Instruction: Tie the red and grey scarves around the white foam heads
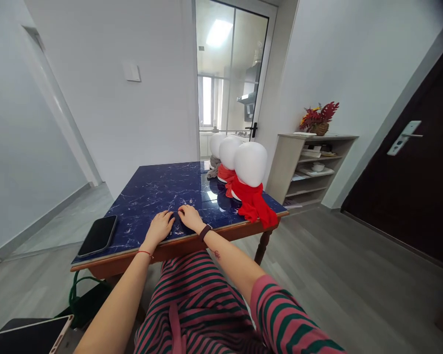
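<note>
My left hand (160, 227) and my right hand (190, 218) lie side by side near the front edge of the dark blue marble table (158, 189). Both rest with fingers curled on a small dark piece of cloth (175, 222) that blends with the tabletop. The fingertips meet over it. At the table's right side stand three white mannequin heads in a row. The nearest head (250, 163) wears a red scarf (254, 204) that hangs over the table edge. The middle head (229, 152) wears a reddish scarf, the far head (216, 144) a grey one.
A black phone (98, 235) lies face down at the table's left front corner. A tablet (29, 334) sits at the lower left beside a dark bag with green handles (81, 297). A shelf unit (312, 167) with a flower basket stands right; a dark door (417, 172) beyond.
</note>
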`<state>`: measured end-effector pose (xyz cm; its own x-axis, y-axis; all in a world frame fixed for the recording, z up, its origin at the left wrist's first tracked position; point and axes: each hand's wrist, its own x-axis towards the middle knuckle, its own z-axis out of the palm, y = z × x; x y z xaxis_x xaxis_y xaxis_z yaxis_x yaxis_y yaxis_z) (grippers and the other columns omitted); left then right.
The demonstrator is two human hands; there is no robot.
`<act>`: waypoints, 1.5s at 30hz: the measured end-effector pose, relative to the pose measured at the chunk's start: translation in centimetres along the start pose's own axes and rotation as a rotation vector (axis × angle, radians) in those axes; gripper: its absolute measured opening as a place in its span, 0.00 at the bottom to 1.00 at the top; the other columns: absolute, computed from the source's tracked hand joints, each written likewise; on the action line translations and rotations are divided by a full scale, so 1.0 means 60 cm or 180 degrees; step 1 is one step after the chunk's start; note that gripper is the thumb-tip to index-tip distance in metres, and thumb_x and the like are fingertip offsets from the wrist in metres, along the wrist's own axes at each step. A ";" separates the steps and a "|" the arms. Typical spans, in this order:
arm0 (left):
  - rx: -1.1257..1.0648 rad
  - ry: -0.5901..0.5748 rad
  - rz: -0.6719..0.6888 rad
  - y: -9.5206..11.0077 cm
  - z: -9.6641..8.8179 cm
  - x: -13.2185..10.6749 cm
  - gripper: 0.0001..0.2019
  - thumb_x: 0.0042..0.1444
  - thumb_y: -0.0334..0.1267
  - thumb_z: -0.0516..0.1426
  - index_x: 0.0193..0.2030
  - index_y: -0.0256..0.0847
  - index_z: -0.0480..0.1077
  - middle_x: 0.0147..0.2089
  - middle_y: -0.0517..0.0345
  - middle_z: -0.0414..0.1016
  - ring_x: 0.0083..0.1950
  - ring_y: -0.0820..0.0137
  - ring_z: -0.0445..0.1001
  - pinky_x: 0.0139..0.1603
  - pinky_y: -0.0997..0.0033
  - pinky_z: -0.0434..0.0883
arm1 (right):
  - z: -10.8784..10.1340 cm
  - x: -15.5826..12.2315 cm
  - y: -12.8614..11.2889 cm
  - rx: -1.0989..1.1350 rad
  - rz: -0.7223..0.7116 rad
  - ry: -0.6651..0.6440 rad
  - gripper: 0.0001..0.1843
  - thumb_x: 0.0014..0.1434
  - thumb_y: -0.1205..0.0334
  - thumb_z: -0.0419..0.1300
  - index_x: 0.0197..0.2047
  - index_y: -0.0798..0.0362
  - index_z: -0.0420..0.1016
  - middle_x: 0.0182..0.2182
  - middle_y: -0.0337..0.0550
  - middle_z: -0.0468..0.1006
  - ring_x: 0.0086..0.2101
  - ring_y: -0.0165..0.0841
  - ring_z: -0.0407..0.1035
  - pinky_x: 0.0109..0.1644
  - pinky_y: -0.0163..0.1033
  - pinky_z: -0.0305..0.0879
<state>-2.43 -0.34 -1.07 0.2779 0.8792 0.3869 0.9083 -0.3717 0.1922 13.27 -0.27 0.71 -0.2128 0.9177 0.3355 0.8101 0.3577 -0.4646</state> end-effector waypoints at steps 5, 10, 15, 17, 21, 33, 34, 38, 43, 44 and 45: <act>-0.0128 0.0016 0.0030 -0.009 0.000 0.004 0.20 0.58 0.41 0.47 0.51 0.34 0.71 0.57 0.40 0.70 0.59 0.57 0.66 0.62 0.59 0.59 | 0.009 0.012 -0.014 0.0283 0.0379 0.0112 0.13 0.61 0.59 0.51 0.42 0.50 0.75 0.43 0.44 0.77 0.44 0.37 0.70 0.48 0.42 0.62; -0.0222 0.0009 0.0028 -0.016 0.001 0.005 0.21 0.57 0.42 0.48 0.50 0.34 0.72 0.56 0.41 0.71 0.59 0.56 0.67 0.62 0.58 0.60 | 0.010 0.002 -0.016 0.0800 0.0329 0.0209 0.12 0.61 0.59 0.51 0.38 0.47 0.76 0.33 0.36 0.80 0.37 0.31 0.73 0.42 0.34 0.63; -0.0293 0.0028 0.0013 -0.020 0.002 0.005 0.21 0.57 0.43 0.48 0.50 0.34 0.72 0.57 0.40 0.70 0.59 0.57 0.67 0.62 0.59 0.61 | 0.008 0.004 -0.008 0.1298 0.0467 0.0442 0.14 0.63 0.60 0.49 0.38 0.51 0.76 0.27 0.37 0.79 0.31 0.28 0.72 0.38 0.30 0.62; -0.0314 0.0036 0.0014 -0.021 0.002 0.004 0.20 0.58 0.43 0.48 0.50 0.35 0.72 0.57 0.41 0.70 0.59 0.58 0.67 0.61 0.59 0.61 | 0.009 0.006 -0.006 0.1436 0.0530 0.0558 0.14 0.63 0.60 0.49 0.38 0.53 0.76 0.24 0.37 0.77 0.29 0.27 0.72 0.37 0.29 0.62; -0.0333 0.0028 0.0012 -0.021 0.001 0.004 0.20 0.58 0.43 0.48 0.50 0.34 0.72 0.57 0.42 0.71 0.58 0.58 0.68 0.61 0.59 0.62 | 0.013 0.008 -0.003 0.1600 0.0620 0.0743 0.13 0.61 0.60 0.52 0.35 0.53 0.77 0.22 0.36 0.76 0.25 0.27 0.69 0.33 0.29 0.61; -0.0327 0.0034 0.0020 -0.021 0.000 0.004 0.20 0.58 0.42 0.49 0.50 0.34 0.72 0.56 0.43 0.71 0.58 0.59 0.68 0.61 0.60 0.63 | 0.016 0.009 -0.002 0.1874 0.0637 0.0907 0.11 0.58 0.62 0.55 0.32 0.53 0.78 0.22 0.36 0.74 0.24 0.27 0.66 0.30 0.30 0.57; -0.0325 0.0033 0.0020 -0.021 0.000 0.004 0.20 0.58 0.42 0.49 0.50 0.33 0.72 0.56 0.43 0.71 0.58 0.59 0.68 0.61 0.61 0.63 | 0.015 0.008 -0.002 0.1890 0.0635 0.0902 0.11 0.58 0.62 0.55 0.32 0.53 0.78 0.21 0.36 0.74 0.23 0.27 0.65 0.30 0.30 0.57; -0.0323 0.0036 0.0015 -0.021 0.000 0.004 0.20 0.58 0.42 0.49 0.50 0.33 0.72 0.56 0.42 0.71 0.58 0.60 0.68 0.61 0.61 0.62 | 0.010 0.005 -0.005 0.1943 0.0626 0.0886 0.10 0.58 0.62 0.55 0.31 0.53 0.78 0.20 0.35 0.72 0.23 0.27 0.65 0.30 0.30 0.57; -0.0336 0.0046 0.0004 -0.021 0.000 0.004 0.19 0.57 0.42 0.49 0.49 0.34 0.72 0.56 0.42 0.72 0.58 0.59 0.69 0.61 0.61 0.63 | 0.005 0.002 -0.007 0.2019 0.0613 0.0861 0.10 0.58 0.63 0.54 0.31 0.54 0.77 0.16 0.33 0.69 0.21 0.26 0.64 0.30 0.29 0.57; -0.0342 0.0047 0.0004 -0.021 0.000 0.004 0.19 0.57 0.42 0.49 0.49 0.34 0.72 0.56 0.42 0.72 0.58 0.59 0.69 0.61 0.60 0.63 | 0.005 0.001 -0.008 0.2033 0.0611 0.0856 0.10 0.58 0.63 0.54 0.30 0.54 0.77 0.16 0.33 0.68 0.21 0.26 0.64 0.30 0.29 0.57; -0.0348 0.0050 0.0003 -0.021 0.000 0.004 0.19 0.57 0.42 0.49 0.49 0.34 0.72 0.56 0.43 0.72 0.58 0.59 0.69 0.61 0.60 0.63 | 0.005 0.001 -0.008 0.2044 0.0609 0.0853 0.10 0.58 0.63 0.54 0.30 0.54 0.76 0.16 0.32 0.67 0.21 0.26 0.64 0.29 0.29 0.57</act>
<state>-3.51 0.36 -1.23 0.2730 0.8744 0.4010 0.8683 -0.4035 0.2886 12.73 -0.33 0.70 0.1087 0.9299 0.3513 0.3212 0.3015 -0.8977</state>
